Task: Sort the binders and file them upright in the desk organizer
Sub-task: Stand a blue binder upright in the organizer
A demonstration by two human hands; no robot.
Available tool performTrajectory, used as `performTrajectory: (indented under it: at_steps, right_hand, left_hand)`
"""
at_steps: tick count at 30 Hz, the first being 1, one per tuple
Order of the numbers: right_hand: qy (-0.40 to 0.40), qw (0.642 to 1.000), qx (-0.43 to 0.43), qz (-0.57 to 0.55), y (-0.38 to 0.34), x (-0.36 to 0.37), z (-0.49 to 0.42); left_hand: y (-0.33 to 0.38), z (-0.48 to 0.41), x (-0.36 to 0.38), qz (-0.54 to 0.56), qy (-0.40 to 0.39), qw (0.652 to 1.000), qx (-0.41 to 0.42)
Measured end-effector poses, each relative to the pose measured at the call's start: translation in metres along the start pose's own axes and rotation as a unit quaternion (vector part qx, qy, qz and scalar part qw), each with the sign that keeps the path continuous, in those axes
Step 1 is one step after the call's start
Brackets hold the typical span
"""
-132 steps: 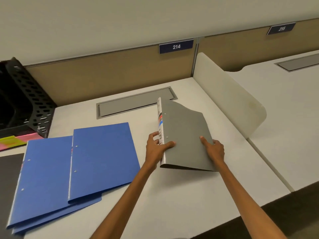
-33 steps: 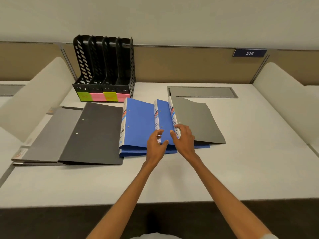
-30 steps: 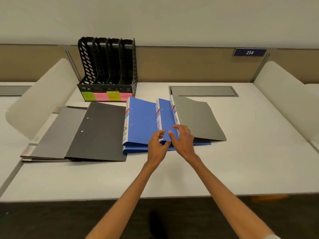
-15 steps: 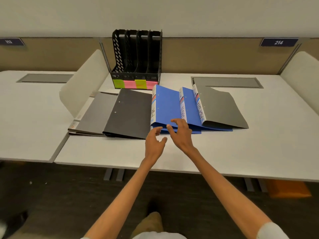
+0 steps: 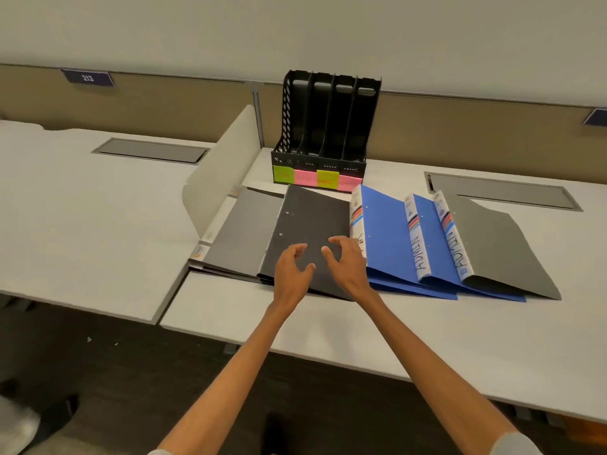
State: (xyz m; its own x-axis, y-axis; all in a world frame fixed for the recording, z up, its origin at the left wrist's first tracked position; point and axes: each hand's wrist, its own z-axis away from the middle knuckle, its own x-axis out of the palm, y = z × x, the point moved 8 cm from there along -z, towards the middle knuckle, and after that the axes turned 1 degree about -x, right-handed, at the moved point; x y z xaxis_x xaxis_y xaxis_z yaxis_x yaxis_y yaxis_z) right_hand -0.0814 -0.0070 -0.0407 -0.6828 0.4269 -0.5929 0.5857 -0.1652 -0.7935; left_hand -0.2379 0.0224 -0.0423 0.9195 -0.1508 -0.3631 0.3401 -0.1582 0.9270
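We see the binders fanned flat along the desk (image 5: pixel 328 330), overlapping like shingles. From the left come a light grey binder (image 5: pixel 239 238), a black binder (image 5: pixel 312 221), a blue binder (image 5: pixel 384 234), a second blue binder (image 5: pixel 427 231) and a dark grey binder (image 5: pixel 492 247). Behind them the black desk organizer (image 5: pixel 328 126) stands upright against the back panel. We see no binder in its slots, and green and pink labels (image 5: pixel 312 178) run along its front.

Both hands sit over the near half of the black binder. The left hand (image 5: pixel 292 274) is towards its middle, and the right hand (image 5: pixel 348 261) is close beside it, near the white spine of the first blue binder. Both arms reach forward, palms down. Each hand has its fingers spread and loosely bent, and neither grips anything. We cannot tell whether the fingertips touch the cover.

Half a second ago the hands were at the near edge of the blue binders; now we find them one binder further left, over the black one.
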Motion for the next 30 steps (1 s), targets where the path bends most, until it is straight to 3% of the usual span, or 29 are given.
performTrajectory:
  at_steps: [10, 17, 23, 30]
  right_hand:
    - [-0.062, 0.997, -0.047, 0.000, -0.056, 0.114, -0.034]
    - [-0.144, 0.985, -0.090, 0.026, -0.080, 0.180, -0.041]
    - [-0.213, 0.972, -0.083, 0.050, -0.085, 0.220, -0.045]
    - [-0.256, 0.957, -0.059, 0.120, -0.083, 0.253, -0.046]
  left_hand:
    - [-0.073, -0.052, -0.103, -0.079, 0.065, 0.993, -0.065]
    - [-0.119, -0.067, -0.169, -0.202, 0.165, 0.952, -0.159]
    - [-0.157, -0.084, -0.186, -0.235, 0.126, 0.927, -0.262]
    - [-0.176, -0.095, -0.190, -0.249, 0.082, 0.924, -0.277]
